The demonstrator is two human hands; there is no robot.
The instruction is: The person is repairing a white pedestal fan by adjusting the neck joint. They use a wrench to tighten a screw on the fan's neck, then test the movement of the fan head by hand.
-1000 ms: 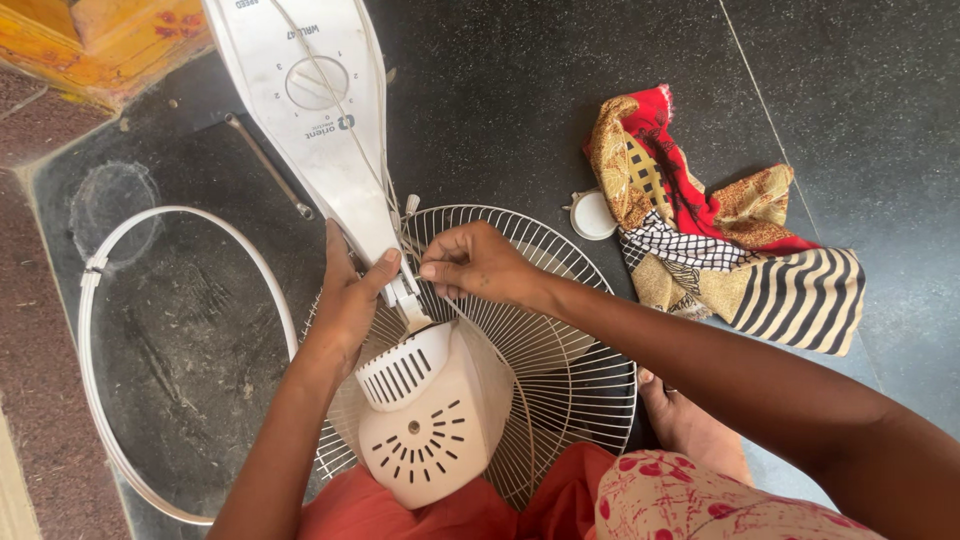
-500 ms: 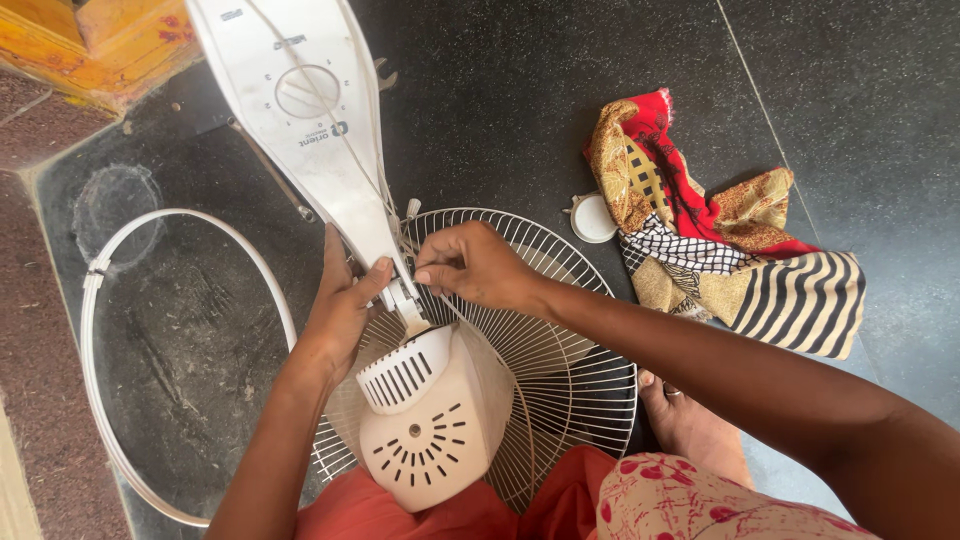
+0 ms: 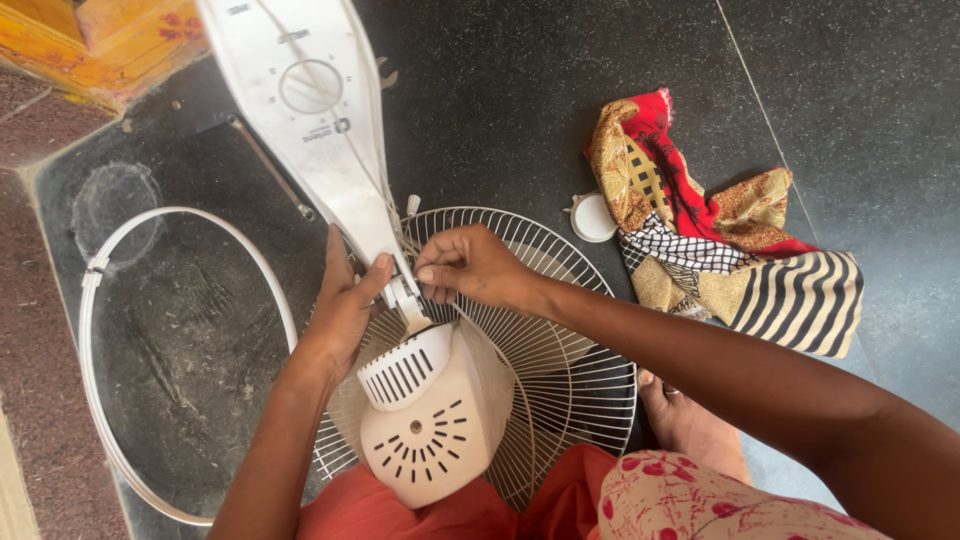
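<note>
The fan's white motor housing (image 3: pixel 430 420) sits in the person's lap over the wire grille (image 3: pixel 560 340), its white stand (image 3: pixel 320 130) stretched away across the dark floor (image 3: pixel 520 100). The left hand (image 3: pixel 345 310) is clamped around the stand's neck to steady it, and the right hand (image 3: pixel 470 265) is pinched shut on the joint beside it. A white hoop (image 3: pixel 95 400), a small round cap (image 3: pixel 592 217) and a patterned cloth (image 3: pixel 720 230) lie close by — none in the way.
</note>
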